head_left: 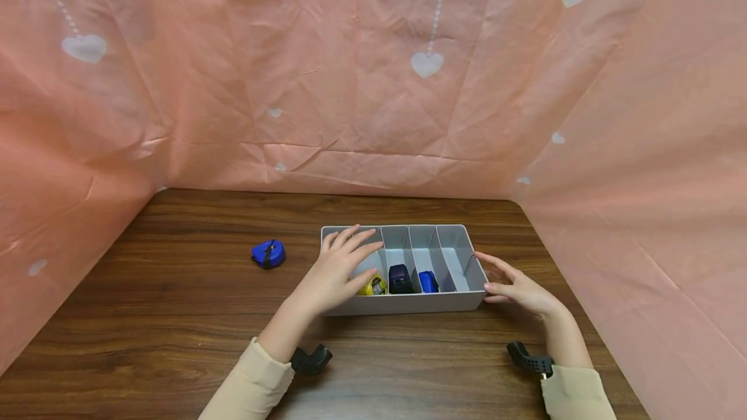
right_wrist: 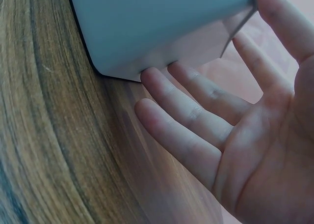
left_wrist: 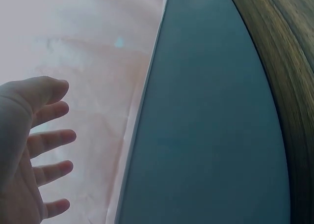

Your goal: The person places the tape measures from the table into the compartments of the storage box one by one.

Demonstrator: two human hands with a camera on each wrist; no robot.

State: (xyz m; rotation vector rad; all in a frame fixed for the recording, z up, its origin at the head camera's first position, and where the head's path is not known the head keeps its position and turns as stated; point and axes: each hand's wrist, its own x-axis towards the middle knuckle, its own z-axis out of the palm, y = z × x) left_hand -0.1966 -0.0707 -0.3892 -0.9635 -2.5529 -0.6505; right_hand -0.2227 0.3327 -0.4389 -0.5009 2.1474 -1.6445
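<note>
A grey divided box [head_left: 403,304] sits on the table, long side toward me. My left hand [head_left: 335,272] hovers over its left part with fingers spread, holding nothing; the left wrist view shows them apart above the rim. Partly behind that hand, a yellow tape measure [head_left: 375,286] lies in the leftmost compartment. A dark purple tape measure [head_left: 399,279] occupies the compartment beside it, followed by a blue tape measure [head_left: 428,282]. My right hand [head_left: 522,291] touches the box's right end with extended fingers [right_wrist: 189,106] and thumb.
Left of the box, another blue tape measure [head_left: 268,254] with a black strap lies on the brown wooden table [head_left: 175,290]. A pink curtain [head_left: 362,83] with white hearts encloses the back and sides. Black wrist mounts [head_left: 311,360] show on both forearms.
</note>
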